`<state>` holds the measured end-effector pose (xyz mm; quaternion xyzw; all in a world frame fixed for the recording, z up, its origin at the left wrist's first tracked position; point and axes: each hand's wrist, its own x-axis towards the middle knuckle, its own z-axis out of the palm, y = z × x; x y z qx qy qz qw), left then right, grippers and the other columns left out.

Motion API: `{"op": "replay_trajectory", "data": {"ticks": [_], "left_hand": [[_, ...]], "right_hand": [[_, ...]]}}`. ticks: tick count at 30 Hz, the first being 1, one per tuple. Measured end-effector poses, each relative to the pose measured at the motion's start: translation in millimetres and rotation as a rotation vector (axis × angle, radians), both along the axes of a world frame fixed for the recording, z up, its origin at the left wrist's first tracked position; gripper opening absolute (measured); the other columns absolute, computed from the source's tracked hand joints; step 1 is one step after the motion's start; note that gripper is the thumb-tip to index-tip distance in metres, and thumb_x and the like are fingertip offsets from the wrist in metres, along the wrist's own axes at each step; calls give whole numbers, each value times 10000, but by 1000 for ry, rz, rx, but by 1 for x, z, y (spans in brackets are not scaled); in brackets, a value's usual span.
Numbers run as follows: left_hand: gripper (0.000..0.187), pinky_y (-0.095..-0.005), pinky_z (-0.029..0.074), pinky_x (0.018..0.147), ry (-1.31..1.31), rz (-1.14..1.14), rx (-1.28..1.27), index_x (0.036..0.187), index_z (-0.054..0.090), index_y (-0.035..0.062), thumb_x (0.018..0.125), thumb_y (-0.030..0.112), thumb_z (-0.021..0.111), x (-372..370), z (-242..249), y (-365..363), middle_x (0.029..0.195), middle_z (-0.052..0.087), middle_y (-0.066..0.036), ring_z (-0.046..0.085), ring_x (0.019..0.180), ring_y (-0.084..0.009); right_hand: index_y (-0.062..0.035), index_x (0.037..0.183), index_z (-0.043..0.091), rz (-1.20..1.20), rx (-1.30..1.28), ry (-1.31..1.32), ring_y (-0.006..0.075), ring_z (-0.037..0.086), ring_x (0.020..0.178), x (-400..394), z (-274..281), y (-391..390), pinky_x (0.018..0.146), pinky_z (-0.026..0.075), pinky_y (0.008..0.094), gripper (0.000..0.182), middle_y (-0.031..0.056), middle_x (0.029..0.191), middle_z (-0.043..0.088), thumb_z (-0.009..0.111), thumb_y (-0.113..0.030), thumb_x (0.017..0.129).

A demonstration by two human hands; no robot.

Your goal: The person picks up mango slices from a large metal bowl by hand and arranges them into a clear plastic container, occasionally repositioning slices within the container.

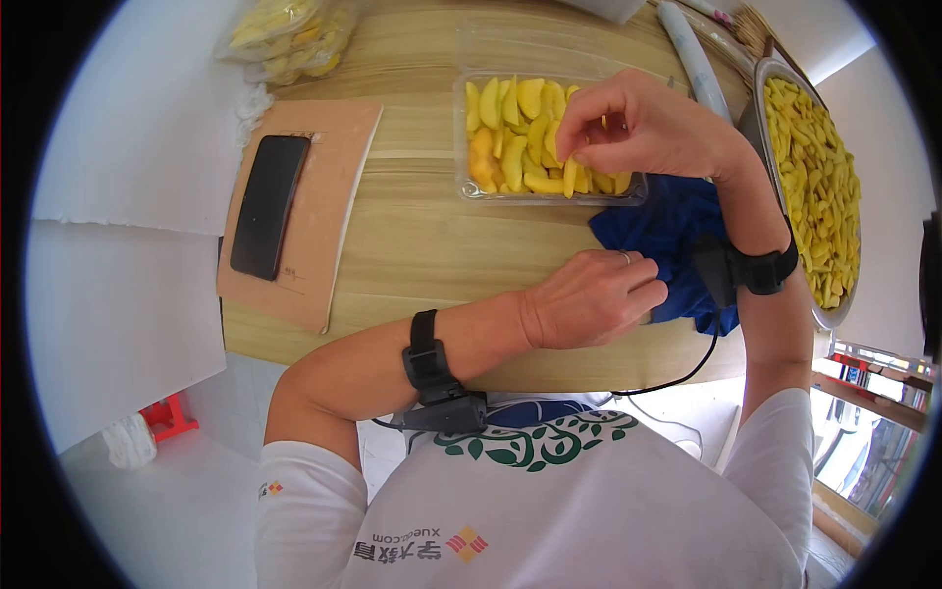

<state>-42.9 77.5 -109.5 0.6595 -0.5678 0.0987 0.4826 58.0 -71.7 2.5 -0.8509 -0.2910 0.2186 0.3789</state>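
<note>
My right hand is above the right part of a clear plastic box, thumb and fingertips pinched on a yellow fruit slice. The slice points downward, over the slices in the box. Rows of yellow fruit slices fill much of the box, with more orange pieces at its left side. My left hand rests low over the table, fingers curled in, at the edge of a crumpled dark blue cloth. Whether those fingers hold anything is hidden.
A large metal basin heaped with yellow slices stands at the right. A phone lies on a brown board at the left. Behind are a bag of slices and a long roll. A black cable hangs from my right armband.
</note>
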Motion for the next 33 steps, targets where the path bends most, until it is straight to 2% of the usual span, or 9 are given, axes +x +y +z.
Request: {"op": "replay_trajectory", "data": {"ticks": [13,19,31,33], "left_hand": [[234,-362,494,581,8,12,32,887,582,46,687,2,697,0,1,1,778,493,-83,576,661,-246],[233,-366,491,573,8,13,18,889,583,44,691,2,700,1,2,2,778,494,-85,576,655,-249],[205,-372,485,562,32,-3,36,905,591,43,736,-4,696,2,2,2,783,507,-83,580,652,-248],[202,-371,483,558,33,2,31,906,594,43,738,-4,696,1,1,2,783,508,-82,580,648,-247]], "right_hand": [[-16,922,706,-43,25,-57,70,503,683,-5,-9,-4,601,397,236,78,-14,821,591,656,-20,862],[-17,922,704,-56,96,-42,90,505,739,-7,-13,-4,643,399,246,96,-1,876,577,647,15,852],[-30,966,715,-41,34,-152,98,531,779,-8,-11,-6,650,412,244,131,-5,921,637,630,6,874],[-42,995,713,-152,152,-214,77,525,752,-7,-15,-11,633,409,226,131,-26,933,652,624,-20,902]]}}
